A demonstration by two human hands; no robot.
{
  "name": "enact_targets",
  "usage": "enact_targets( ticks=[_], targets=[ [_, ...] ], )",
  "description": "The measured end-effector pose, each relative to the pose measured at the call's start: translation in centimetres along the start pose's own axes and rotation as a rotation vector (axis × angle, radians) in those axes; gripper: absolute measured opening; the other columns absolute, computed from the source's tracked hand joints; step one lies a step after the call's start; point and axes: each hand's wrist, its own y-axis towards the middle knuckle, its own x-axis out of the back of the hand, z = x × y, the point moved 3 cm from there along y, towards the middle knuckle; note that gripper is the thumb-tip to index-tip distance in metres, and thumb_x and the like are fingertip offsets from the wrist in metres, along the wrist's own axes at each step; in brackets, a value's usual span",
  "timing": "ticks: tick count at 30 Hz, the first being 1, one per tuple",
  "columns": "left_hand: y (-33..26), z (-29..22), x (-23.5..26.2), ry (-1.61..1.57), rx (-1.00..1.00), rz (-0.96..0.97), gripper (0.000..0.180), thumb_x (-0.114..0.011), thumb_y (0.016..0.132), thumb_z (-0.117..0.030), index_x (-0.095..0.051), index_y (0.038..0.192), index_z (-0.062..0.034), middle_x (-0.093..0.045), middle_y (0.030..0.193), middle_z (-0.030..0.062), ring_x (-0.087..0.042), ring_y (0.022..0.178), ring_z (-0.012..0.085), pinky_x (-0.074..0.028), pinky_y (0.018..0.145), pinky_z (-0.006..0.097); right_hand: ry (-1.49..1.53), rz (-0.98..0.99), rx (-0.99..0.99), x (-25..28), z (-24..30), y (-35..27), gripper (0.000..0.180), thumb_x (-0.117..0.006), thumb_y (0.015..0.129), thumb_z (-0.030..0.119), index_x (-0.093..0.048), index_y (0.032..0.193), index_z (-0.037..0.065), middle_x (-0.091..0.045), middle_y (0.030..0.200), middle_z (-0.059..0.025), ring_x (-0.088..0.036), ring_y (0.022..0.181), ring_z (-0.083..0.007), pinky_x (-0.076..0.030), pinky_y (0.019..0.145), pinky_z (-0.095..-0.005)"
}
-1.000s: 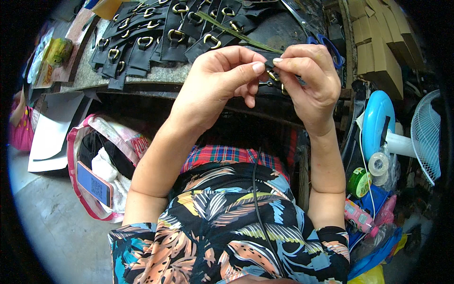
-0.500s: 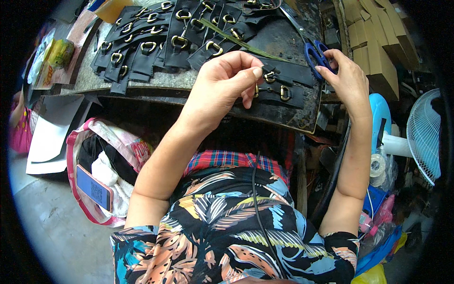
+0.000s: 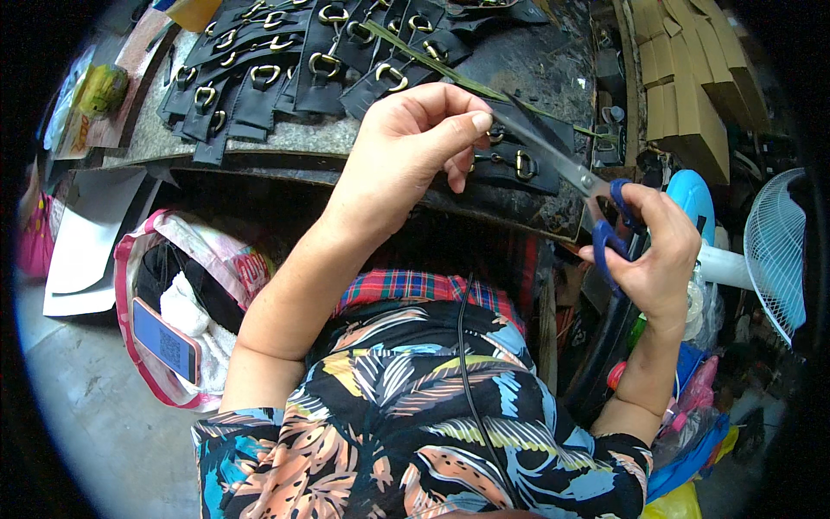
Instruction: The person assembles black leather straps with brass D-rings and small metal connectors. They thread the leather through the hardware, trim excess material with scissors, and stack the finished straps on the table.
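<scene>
My left hand (image 3: 406,151) is raised over the worktable edge, thumb and fingers pinched on a small black strap piece with a metal ring (image 3: 495,136), mostly hidden by the fingers. My right hand (image 3: 650,251) grips blue-handled scissors (image 3: 566,169); their blades point up-left and reach the pinched piece by my left fingertips. Under both hands lie black straps with brass D-rings (image 3: 517,164) on the dark worktable (image 3: 553,78).
Several black straps with brass rings (image 3: 285,65) are spread over the table's far left. A pink-trimmed bag (image 3: 186,294) with a phone (image 3: 164,342) stands on the floor at left. A fan (image 3: 774,251), cardboard pieces (image 3: 692,78) and clutter fill the right side.
My right hand left the pinched piece, reached right to the scissors, and now brings their blades up to my left fingertips. My left hand stayed raised, still pinching.
</scene>
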Motion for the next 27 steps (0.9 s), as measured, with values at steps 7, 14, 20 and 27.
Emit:
enact_targets(
  ticks=[7, 14, 20, 27],
  targets=[
    [0.0, -0.2, -0.2, 0.027, -0.001, -0.002, 0.018, -0.071, 0.101, -0.017, -0.069, 0.108, -0.0001, -0.068, 0.083, 0.0025, -0.059, 0.064, 0.0058, -0.051, 0.055, 0.022, -0.067, -0.077, 0.049, -0.2, 0.9, -0.6, 0.054, -0.094, 0.061, 0.032, -0.071, 0.103, 0.008, -0.066, 0.076, -0.0098, -0.063, 0.067, -0.0306, -0.048, 0.062, -0.0429],
    [-0.1, -0.3, -0.2, 0.085, -0.025, -0.016, 0.017, -0.071, 0.100, -0.014, -0.070, 0.105, 0.0017, -0.069, 0.083, 0.0036, -0.060, 0.063, 0.0064, -0.051, 0.055, 0.022, -0.074, -0.032, 0.073, 0.2, 0.9, -1.0, 0.050, -0.092, 0.065, 0.034, -0.070, 0.101, 0.007, -0.064, 0.073, -0.0106, -0.062, 0.066, -0.0319, -0.048, 0.061, -0.0431],
    [-0.3, -0.5, -0.2, 0.147, -0.014, -0.004, 0.015, -0.071, 0.099, -0.012, -0.070, 0.105, 0.0019, -0.069, 0.082, 0.0039, -0.060, 0.063, 0.0067, -0.050, 0.055, 0.022, 0.090, 0.071, 0.051, -0.5, 0.0, -0.4, 0.037, -0.087, 0.074, 0.023, -0.070, 0.098, 0.002, -0.066, 0.076, -0.0120, -0.065, 0.068, -0.0286, -0.049, 0.062, -0.0397],
    [-0.5, -0.5, 0.0, 0.123, -0.007, -0.055, 0.013, -0.070, 0.099, -0.011, -0.069, 0.104, 0.0002, -0.068, 0.085, 0.0034, -0.061, 0.066, 0.0068, -0.051, 0.056, 0.022, -0.059, -0.103, -0.290, -3.1, -4.7, 5.5, 0.027, -0.084, 0.085, 0.025, -0.073, 0.100, 0.006, -0.070, 0.074, -0.0040, -0.064, 0.064, -0.0123, -0.046, 0.059, -0.0296]
  ],
)
